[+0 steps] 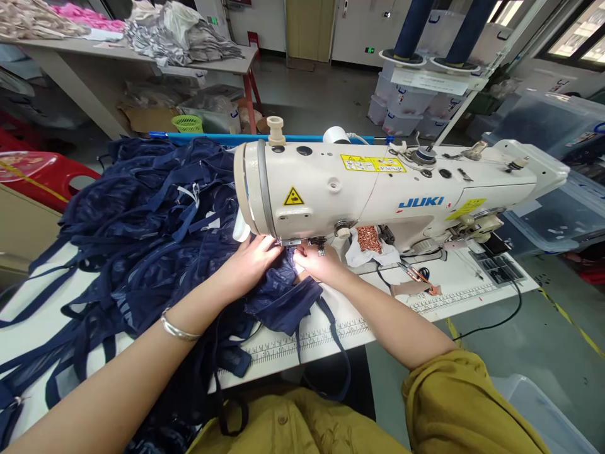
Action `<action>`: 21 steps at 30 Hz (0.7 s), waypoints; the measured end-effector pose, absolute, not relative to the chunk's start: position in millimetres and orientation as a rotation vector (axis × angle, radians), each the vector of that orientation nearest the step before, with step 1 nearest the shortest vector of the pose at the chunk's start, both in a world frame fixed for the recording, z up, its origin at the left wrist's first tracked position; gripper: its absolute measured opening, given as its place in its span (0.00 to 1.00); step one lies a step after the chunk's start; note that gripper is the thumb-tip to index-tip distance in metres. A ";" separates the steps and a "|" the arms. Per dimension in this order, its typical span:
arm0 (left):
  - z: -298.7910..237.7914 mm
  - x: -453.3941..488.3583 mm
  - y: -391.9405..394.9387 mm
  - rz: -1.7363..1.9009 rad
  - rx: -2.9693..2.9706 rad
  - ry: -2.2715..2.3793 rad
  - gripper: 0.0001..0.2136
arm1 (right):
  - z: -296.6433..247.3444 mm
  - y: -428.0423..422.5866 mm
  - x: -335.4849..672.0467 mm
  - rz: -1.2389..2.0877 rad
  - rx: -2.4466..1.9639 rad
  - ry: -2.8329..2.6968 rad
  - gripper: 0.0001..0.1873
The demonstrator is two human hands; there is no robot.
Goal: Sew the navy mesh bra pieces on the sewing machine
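Note:
A white sewing machine (378, 183) stands on the table, its head above my hands. My left hand (255, 261) lies on a navy mesh garment (283, 284) just left of the needle area, fingers together and pressing on the cloth. Close by on the right, my right hand (316, 261) pinches the garment's edge near the presser foot (317, 244). The needle itself is too small to make out. Straps (333, 321) of the garment hang over the table's front edge. A large heap of navy garments (155, 221) spreads to the left of my left hand.
Thread snips (418, 274) lie on the table right of my right arm, beside a white cloth pouch (354, 255) under the machine arm. Two navy thread cones (413, 31) stand above. A red stool (51, 180) is at the left; clear plastic bins (558, 126) stand at right.

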State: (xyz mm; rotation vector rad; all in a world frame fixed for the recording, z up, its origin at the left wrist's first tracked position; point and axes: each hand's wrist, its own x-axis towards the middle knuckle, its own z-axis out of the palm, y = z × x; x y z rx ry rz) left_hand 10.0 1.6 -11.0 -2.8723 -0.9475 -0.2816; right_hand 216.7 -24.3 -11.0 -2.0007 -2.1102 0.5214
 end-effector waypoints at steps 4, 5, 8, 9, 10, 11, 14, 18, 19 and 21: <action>-9.3 8.1 -1.5 -0.236 -2.825 -1.026 0.20 | -14.4 -22.2 219.4 0.611 -1.941 -2.054 0.17; -9.4 7.6 -1.5 -0.218 -2.842 -1.023 0.21 | -14.9 -21.9 220.2 0.632 -1.927 -2.042 0.17; -8.0 8.5 -2.9 -0.177 -2.860 -0.985 0.23 | -15.3 -21.5 221.3 0.647 -1.947 -2.044 0.18; -6.6 9.7 -4.2 -0.162 -2.838 -0.991 0.23 | -15.2 -21.4 221.1 0.647 -1.960 -2.049 0.19; -4.7 11.2 -5.9 -0.145 -2.808 -1.007 0.23 | -15.1 -21.4 220.6 0.645 -1.969 -2.056 0.19; -2.6 12.6 -7.7 -0.124 -2.779 -1.022 0.23 | -15.0 -21.2 219.9 0.637 -1.975 -2.070 0.20; 2.9 15.1 -11.5 -0.069 -2.736 -1.033 0.23 | -15.3 -20.7 217.3 0.554 -2.007 -2.142 0.21; 4.4 13.3 -10.4 -0.060 -2.764 -0.985 0.24 | -15.9 -20.6 216.4 0.490 -2.011 -2.176 0.20; 4.1 12.6 -9.5 -0.063 -2.779 -0.979 0.24 | -15.7 -20.6 216.8 0.515 -2.005 -2.161 0.20; 3.3 11.7 -7.6 -0.074 -2.817 -0.992 0.25 | -15.1 -20.5 218.1 0.584 -2.000 -2.131 0.20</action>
